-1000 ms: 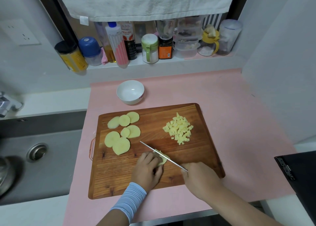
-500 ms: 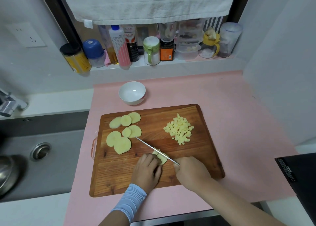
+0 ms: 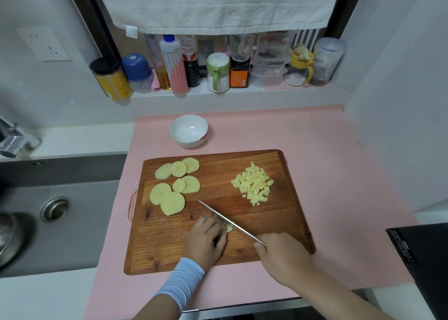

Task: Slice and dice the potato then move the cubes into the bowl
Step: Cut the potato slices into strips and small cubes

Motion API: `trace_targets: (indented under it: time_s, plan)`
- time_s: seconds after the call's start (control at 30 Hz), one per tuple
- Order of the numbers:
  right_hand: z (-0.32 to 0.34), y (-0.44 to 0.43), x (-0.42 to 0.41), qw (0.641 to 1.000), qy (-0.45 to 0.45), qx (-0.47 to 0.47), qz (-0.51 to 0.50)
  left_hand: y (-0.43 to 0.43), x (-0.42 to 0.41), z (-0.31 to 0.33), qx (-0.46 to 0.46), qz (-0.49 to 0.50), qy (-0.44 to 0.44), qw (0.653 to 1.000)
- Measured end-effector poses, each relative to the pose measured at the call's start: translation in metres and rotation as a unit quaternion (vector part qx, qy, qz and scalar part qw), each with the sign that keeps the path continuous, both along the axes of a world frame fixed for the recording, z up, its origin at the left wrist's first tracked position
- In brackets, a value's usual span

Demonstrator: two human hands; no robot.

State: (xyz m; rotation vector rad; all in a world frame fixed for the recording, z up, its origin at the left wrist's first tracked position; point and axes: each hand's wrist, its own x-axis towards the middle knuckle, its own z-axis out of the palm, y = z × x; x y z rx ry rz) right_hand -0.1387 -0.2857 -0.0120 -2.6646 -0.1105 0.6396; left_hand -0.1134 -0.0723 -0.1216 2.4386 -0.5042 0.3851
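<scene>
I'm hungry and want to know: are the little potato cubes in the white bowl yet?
No, the small round white bowl holds nothing, and the pale yellow potato cubes sit piled on the brown wooden cutting board.

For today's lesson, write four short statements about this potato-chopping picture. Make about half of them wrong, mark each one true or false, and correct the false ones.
1. The white bowl already holds potato cubes. False: the bowl is empty, and the cubes lie piled on the cutting board.
2. The right hand holds the knife. True.
3. The left hand holds a potato piece against the board beside the blade. True.
4. The round slices are stacked in one tall tower. False: they lie flat, some overlapping, on the board's left part.
</scene>
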Motion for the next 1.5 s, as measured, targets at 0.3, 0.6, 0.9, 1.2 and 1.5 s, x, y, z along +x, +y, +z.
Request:
trace_targets:
  time_s: [0.3, 0.6, 0.9, 1.2, 1.5]
  plan:
    - [-0.005, 0.020, 0.016, 0.999, 0.025, -0.009, -0.024, -0.001, 0.001, 0.001, -0.009, 0.002, -0.013, 1.000]
    - [-0.010, 0.024, 0.023, 0.999, 0.040, -0.007, -0.033, 0.004, -0.006, -0.009, 0.016, 0.006, -0.029, 0.999]
    - [0.007, 0.019, 0.013, 1.000, -0.002, -0.013, 0.001, 0.004, -0.006, -0.005, 0.004, 0.009, -0.013, 1.000]
    - [0.003, 0.004, 0.001, 0.999, 0.037, -0.012, -0.013, 0.005, -0.004, -0.004, -0.013, -0.001, -0.009, 1.000]
    - [-0.010, 0.045, 0.025, 0.998, 0.045, -0.005, -0.037, 0.005, -0.004, -0.005, -0.020, 0.001, -0.015, 1.000]
